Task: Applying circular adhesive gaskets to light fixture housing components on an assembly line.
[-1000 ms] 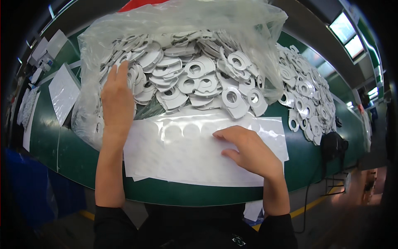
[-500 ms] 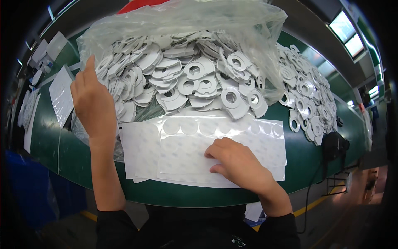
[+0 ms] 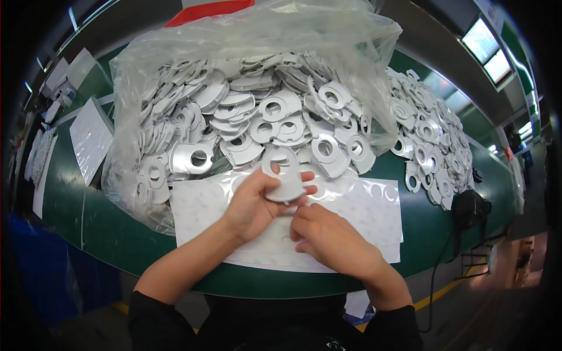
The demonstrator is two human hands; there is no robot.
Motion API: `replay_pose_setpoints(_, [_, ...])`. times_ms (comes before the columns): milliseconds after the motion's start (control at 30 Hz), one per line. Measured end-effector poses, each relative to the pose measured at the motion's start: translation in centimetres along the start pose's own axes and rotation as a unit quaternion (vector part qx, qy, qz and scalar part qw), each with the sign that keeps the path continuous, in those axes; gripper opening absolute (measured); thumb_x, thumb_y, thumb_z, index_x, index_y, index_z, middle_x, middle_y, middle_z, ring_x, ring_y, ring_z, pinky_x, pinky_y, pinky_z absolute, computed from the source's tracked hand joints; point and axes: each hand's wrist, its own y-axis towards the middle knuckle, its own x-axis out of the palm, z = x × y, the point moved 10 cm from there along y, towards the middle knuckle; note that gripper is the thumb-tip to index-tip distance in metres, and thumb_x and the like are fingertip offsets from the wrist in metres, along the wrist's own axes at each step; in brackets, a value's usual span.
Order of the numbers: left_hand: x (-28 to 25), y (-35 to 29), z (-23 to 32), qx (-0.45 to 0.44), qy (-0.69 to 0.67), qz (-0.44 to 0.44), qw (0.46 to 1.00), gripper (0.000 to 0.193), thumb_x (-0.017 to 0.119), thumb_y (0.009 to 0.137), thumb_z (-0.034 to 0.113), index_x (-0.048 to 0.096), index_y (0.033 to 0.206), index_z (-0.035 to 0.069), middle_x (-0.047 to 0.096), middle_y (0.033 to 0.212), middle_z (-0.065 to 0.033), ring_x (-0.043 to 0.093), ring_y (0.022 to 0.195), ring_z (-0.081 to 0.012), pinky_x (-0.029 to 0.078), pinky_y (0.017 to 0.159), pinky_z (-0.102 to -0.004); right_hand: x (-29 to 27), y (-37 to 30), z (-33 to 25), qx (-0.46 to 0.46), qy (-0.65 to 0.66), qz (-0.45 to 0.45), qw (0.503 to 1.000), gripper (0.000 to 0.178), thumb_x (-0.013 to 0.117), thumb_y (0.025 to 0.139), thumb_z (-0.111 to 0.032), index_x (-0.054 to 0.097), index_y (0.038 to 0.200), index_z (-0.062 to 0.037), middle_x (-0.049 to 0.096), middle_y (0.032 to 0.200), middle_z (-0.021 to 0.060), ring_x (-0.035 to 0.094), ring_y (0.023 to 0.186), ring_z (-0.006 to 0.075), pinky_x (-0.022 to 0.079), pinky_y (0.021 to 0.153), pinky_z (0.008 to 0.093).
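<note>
A white flat plastic part with a round hole (image 3: 283, 182) rests in my left hand (image 3: 253, 206), gripped between thumb and fingers over the sheets. Close beside it, my right hand (image 3: 328, 238) is closed in a pinch; a faint curved edge shows at its fingertips, too small to name. Below both hands lie overlapping white sheets with clear round stickers (image 3: 369, 234). Behind them, an open clear plastic bag (image 3: 257, 34) holds a heap of similar white parts (image 3: 234, 108).
Another pile of white parts (image 3: 436, 131) lies at the right on the green table (image 3: 234, 285). A black object with a cable (image 3: 471, 209) sits at the right edge. A red bin (image 3: 211, 11) stands behind the bag, and a plastic-wrapped white stack (image 3: 91, 140) lies at the left.
My left hand has come from the bag's left side to the middle, now with a white plastic part in it. My right hand has stayed nearly in place over the sheets.
</note>
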Motion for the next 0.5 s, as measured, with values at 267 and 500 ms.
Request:
replay_pose_setpoints(267, [-0.7,1.1,-1.6,-0.018,0.028,0.007,0.999,0.037,0.030,0.100,0.026,0.035,0.129,0.005,0.051,0.125,-0.0188,0.054,0.112,-0.0343,0.051,0.086,-0.0421,-2.2,-0.8,-2.2,-0.102,0.002,0.035,0.994,0.017,0.070,0.072,-0.004,0.060,0.085,-0.0064,0.060,0.082,0.0059,0.058,0.081,0.0275,0.048,0.068,0.0360])
replay_pose_setpoints(500, [-0.2,1.1,-2.3,-0.038,0.058,0.000,0.998,0.063,0.012,0.098,0.053,0.044,0.125,0.006,0.057,0.116,-0.0155,0.058,0.099,-0.0260,0.046,0.068,-0.0328,-9.0,-2.8,-0.3,-0.111,0.353,0.232,0.899,0.020,0.074,0.074,0.000,0.060,0.089,-0.0031,0.064,0.084,0.0024,0.059,0.068,0.0076,0.047,0.062,0.0195])
